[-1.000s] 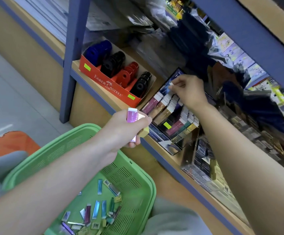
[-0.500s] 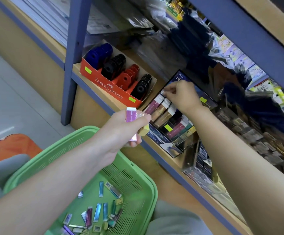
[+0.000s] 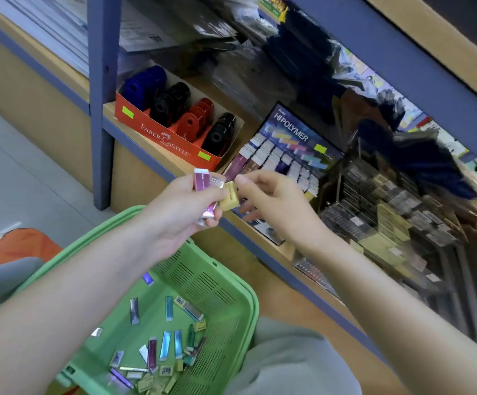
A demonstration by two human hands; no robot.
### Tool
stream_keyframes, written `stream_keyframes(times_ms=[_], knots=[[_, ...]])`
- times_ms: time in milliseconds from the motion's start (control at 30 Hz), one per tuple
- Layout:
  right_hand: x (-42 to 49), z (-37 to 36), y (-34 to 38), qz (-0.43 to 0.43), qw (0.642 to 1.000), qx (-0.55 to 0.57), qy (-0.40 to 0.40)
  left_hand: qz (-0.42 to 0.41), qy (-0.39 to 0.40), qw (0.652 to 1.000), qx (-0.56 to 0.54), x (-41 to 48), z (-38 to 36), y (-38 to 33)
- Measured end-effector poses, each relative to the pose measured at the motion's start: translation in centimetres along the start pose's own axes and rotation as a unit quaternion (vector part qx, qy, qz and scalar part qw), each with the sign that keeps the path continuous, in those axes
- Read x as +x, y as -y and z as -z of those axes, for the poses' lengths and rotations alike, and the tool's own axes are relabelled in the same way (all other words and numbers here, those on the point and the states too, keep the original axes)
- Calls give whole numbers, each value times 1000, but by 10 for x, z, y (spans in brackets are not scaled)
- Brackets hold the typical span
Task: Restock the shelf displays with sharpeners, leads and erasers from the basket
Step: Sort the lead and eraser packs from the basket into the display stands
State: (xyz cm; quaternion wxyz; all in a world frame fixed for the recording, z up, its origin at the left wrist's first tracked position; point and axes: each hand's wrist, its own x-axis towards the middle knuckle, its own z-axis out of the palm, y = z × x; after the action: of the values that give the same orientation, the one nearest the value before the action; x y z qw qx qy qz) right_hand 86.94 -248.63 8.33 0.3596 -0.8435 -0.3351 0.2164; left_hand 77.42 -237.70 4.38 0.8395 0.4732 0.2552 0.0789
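Note:
My left hand (image 3: 183, 212) grips a small bunch of erasers in front of the shelf edge: a pink-sleeved eraser (image 3: 201, 181) on top and a yellow eraser (image 3: 229, 196) at the right. My right hand (image 3: 271, 203) pinches the yellow eraser at its upper end. Behind my hands a dark Hi-Polymer eraser display (image 3: 291, 149) holds rows of sleeved erasers. A red Faber-Castell box (image 3: 169, 138) with blue, black and red sharpeners sits left of it. The green basket (image 3: 231, 283) below holds several loose erasers and lead cases (image 3: 160, 346).
A blue shelf post (image 3: 102, 104) rises at the left of the sharpener box. Clear racks of lead cases (image 3: 380, 223) fill the shelf to the right. The upper blue shelf beam (image 3: 402, 58) overhangs the display. An orange object (image 3: 12, 246) lies on the floor at left.
My right hand has left the eraser display and come down to my left hand, where it now pinches the yellow eraser. My left hand stayed in place with its erasers.

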Motion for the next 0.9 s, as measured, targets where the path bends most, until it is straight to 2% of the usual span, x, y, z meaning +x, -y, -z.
stream_keyframes(times_ms=[100, 367, 633, 700, 800, 900], knots=[[-15, -5, -7, -35, 997, 72, 21, -20, -6, 998, 55, -1, -1, 7], [-43, -5, -32, -50, 993, 107, -31, -18, 26, 994, 104, -5, -14, 23], [-65, 0, -52, -25, 997, 25, -62, -15, 36, 990, 135, -8, -36, 38], [-70, 8, -59, -23, 995, 23, -95, -3, 55, 991, 124, -9, -43, 41], [-81, 33, -76, -41, 978, 19, -204, 8, 88, 985, 149, -9, -53, 45], [-92, 69, -106, -60, 948, -82, -301, 4, 112, 983, 149, -10, -62, 49]])
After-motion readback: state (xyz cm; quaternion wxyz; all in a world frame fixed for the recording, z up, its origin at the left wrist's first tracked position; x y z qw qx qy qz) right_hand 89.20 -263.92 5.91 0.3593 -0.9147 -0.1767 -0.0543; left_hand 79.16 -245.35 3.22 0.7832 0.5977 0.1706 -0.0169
